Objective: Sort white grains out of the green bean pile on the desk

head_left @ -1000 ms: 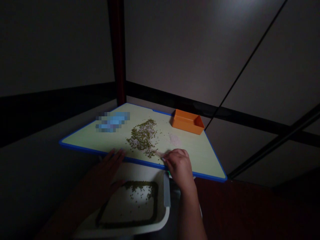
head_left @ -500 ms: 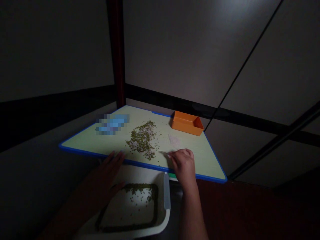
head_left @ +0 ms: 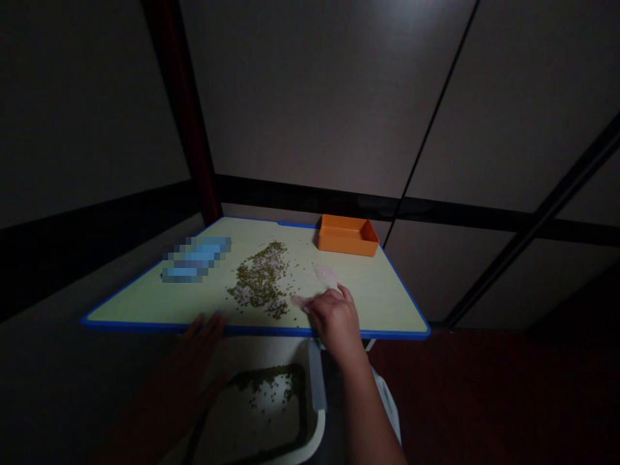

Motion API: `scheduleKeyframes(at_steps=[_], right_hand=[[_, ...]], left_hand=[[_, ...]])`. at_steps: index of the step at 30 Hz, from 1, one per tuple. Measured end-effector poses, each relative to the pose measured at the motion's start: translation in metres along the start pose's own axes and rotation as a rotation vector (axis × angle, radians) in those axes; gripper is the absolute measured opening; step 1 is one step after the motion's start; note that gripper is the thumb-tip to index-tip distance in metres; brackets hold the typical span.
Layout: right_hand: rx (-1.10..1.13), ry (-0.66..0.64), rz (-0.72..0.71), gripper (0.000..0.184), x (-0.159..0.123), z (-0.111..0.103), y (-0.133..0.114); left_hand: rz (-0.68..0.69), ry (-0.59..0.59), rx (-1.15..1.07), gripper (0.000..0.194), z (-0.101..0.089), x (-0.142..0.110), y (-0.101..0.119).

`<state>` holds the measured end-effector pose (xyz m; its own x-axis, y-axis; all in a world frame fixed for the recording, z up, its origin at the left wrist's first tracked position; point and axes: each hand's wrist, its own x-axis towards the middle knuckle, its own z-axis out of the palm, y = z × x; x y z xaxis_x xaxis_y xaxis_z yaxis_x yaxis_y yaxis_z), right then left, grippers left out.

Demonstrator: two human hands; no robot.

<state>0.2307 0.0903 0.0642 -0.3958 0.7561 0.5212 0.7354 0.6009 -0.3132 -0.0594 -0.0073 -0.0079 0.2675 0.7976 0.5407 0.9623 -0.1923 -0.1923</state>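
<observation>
Small green beans point(head_left: 256, 278), which look like mung beans, lie mixed with pale grains in a spread heap on a light yellow table top point(head_left: 159, 307) with a blue rim. Pinched in my right hand point(head_left: 334, 316) is a small spoon-like tool point(head_left: 297, 301), its pale oval end just right of the heap. A small patch of whitish grains point(head_left: 325, 274) lies beyond that hand. My left hand point(head_left: 196, 352), in shadow, has its fingers stretched out at the table's near edge, above a white tub point(head_left: 317, 433) with green beans along its inner edges.
An orange open box point(head_left: 346, 242) stands at the table's back right. A blurred blue object point(head_left: 196, 258) lies at the left. Behind is a panelled wall point(head_left: 310, 116) with a dark red post point(head_left: 181, 110). Dark red floor point(head_left: 465, 394) shows at right.
The view has tilted and shifted, so the table appears further left. The spoon-like tool has turned from edge-on to showing its oval face. My left hand stays by the near edge.
</observation>
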Motion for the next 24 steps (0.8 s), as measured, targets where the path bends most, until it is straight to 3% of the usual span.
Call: scheduleKeyframes(at_steps=[5,13,21,24], right_hand=[[-0.052,0.038,0.101,0.014,0.002,0.001,0.004],[-0.062,0.032,0.068,0.017,0.002,0.001,0.0],[-0.109,-0.002,0.161,0.018,0.018,0.009,-0.001],[-0.143,-0.008,0.199,0.018,0.027,0.012,0.001]], left_hand=[[0.025,0.076,0.006,0.08,-0.001,0.002,0.001],[0.022,0.051,-0.012,0.079,-0.003,0.002,0.0],[0.031,0.111,0.017,0.081,0.004,0.0,-0.001],[-0.002,0.078,-0.033,0.079,0.008,-0.001,-0.003]])
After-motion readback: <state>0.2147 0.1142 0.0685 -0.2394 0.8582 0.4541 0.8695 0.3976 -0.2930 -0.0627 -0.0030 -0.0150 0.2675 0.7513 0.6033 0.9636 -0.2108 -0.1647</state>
